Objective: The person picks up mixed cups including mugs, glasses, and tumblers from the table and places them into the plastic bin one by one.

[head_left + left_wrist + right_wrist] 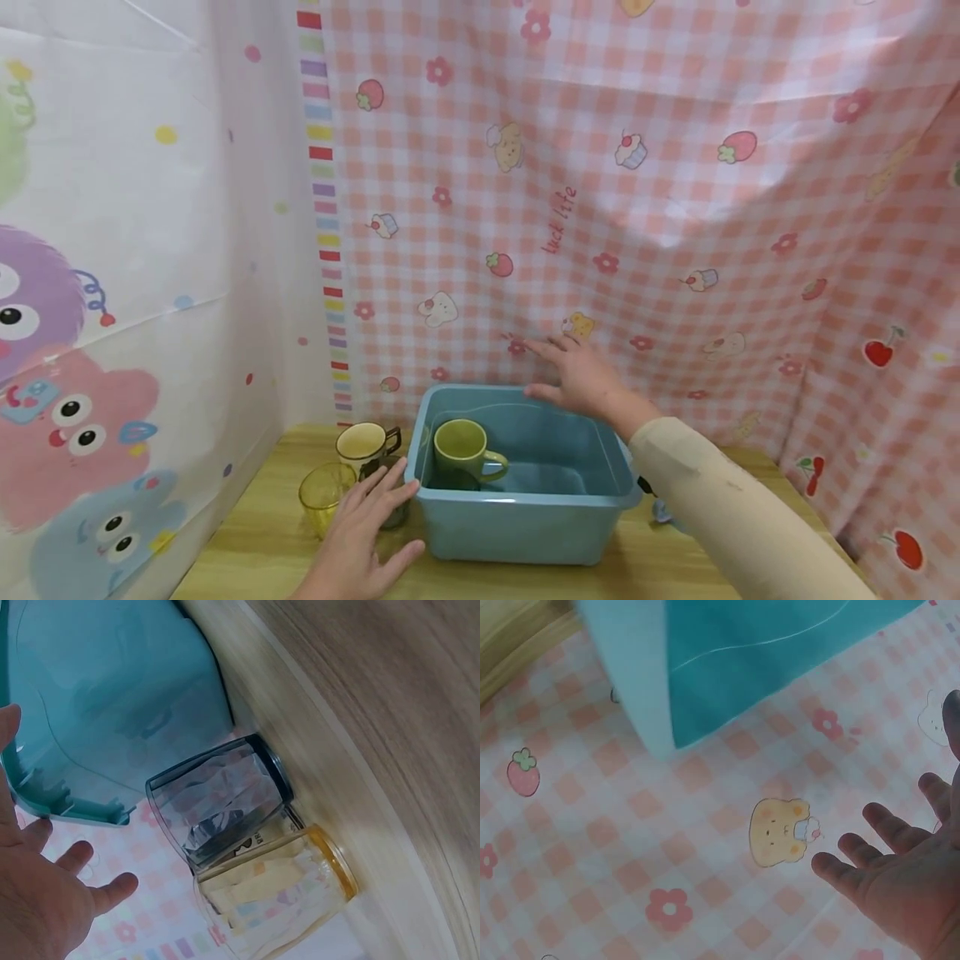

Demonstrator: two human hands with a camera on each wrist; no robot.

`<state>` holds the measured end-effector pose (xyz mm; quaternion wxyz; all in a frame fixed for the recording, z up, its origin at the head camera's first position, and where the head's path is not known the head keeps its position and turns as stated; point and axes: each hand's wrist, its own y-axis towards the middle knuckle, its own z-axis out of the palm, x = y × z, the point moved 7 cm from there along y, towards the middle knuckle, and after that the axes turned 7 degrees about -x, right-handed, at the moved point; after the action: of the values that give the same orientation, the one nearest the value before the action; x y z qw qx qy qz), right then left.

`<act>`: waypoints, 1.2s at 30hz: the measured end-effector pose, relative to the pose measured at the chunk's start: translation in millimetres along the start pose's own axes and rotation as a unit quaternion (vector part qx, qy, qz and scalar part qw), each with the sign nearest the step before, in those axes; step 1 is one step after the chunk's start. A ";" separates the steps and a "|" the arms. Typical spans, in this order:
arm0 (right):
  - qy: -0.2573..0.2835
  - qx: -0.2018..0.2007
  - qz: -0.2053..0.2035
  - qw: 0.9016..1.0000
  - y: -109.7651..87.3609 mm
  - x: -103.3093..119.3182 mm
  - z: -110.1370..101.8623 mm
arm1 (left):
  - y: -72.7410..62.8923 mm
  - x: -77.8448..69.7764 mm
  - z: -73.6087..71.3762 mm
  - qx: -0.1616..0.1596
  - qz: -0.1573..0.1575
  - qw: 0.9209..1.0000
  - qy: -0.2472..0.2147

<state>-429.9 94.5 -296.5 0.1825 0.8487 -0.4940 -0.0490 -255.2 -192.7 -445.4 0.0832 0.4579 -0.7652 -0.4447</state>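
A blue plastic basin [517,529] stands on the wooden table, with a green mug [461,446] inside at its left end. My left hand [363,533], fingers spread and holding nothing, is by the basin's left front corner. Just behind and beside it are a yellow glass [324,492], a dark grey glass [394,508] and a cream mug [360,442] with a dark handle. In the left wrist view the grey glass [221,799] and yellow glass [277,892] stand side by side. My right hand [585,379] hovers over the basin's back rim, its fingers extended and nothing in them.
A small blue object [662,512] lies on the table [247,554] right of the basin, partly behind the right sleeve. A pink checked curtain [600,208] hangs close behind the basin. A white cartoon-print curtain [187,292] closes off the left side.
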 end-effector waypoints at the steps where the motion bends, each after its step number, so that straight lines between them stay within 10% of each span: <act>1: -0.003 -0.001 -0.001 1.000 -0.7 -0.9 -1.0 | -0.2 0.1 -0.3 0.000 0.000 1.000 0.000; 36: -0.003 -0.029 0.059 0.998 -24.2 -50.6 -18.2 | 2.9 -1.9 -3.2 0.004 0.005 1.000 -0.001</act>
<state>-430.9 153.3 -293.2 0.2084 0.8121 -0.5423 -0.0550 -254.2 -192.7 -440.8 0.0829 0.4542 -0.7691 -0.4419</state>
